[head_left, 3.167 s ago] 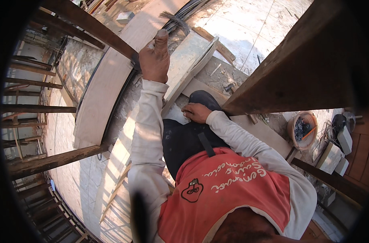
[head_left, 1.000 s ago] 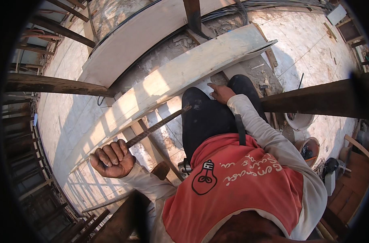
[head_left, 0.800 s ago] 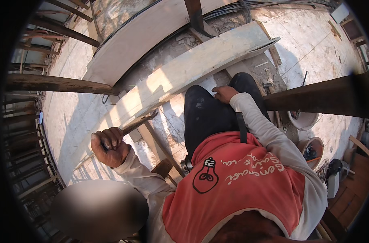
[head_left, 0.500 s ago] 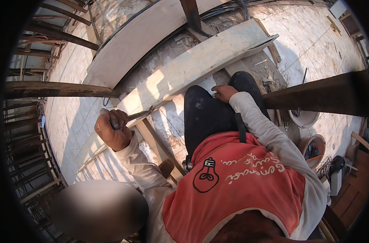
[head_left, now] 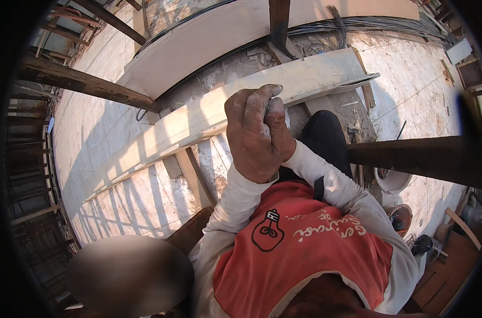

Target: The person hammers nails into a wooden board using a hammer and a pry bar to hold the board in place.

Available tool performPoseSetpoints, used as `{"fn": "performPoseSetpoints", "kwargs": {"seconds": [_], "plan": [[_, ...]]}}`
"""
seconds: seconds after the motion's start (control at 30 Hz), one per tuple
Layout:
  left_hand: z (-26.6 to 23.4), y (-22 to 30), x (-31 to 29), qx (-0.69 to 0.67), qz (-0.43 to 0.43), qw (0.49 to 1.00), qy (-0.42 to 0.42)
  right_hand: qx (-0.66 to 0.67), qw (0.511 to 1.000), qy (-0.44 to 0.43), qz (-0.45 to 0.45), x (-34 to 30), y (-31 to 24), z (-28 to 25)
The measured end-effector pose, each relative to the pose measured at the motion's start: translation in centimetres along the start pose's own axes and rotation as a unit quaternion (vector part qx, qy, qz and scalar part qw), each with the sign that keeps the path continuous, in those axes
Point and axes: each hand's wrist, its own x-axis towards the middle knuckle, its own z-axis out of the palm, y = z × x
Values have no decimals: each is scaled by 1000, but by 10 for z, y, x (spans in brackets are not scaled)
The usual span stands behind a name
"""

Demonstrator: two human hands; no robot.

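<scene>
My left hand (head_left: 254, 135) is raised over my lap, its fingers curled closed and dusted with pale powder. What it grips, if anything, is hidden by the fingers. My right hand (head_left: 288, 148) comes up behind it. Only a sliver shows at the cuff, so its fingers are hidden. The two hands overlap and seem to touch. Past them lies a long pale box-shaped board (head_left: 198, 119), dusty on top, running from lower left to upper right across the floor. My hands cover part of its near edge.
Dark timber posts slant in, one on the left (head_left: 87, 82), another on the right (head_left: 421, 159). A white bucket (head_left: 393, 181) stands beyond my right knee. Long thin rods (head_left: 378, 22) lie along the back beside a wide flat panel (head_left: 198, 50). Wood offcuts support the board.
My left hand has swung from the board's near left side to the centre, in front of my right hand, which has lifted off my thigh. The slim metal tool it held no longer shows.
</scene>
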Motion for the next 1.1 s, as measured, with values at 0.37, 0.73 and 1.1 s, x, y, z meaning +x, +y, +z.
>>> {"fn": "performPoseSetpoints", "kwargs": {"seconds": [0.37,0.73,1.1], "plan": [[-102,-306,-83,264,-222,935,85,-86,991,-44,-97,28,-39,4],[-87,-379,-116,405,-508,750,-126,-63,983,-172,21,99,-1,70],[-92,-368,-107,391,-515,750,-137,-90,948,-275,128,150,48,132]]}}
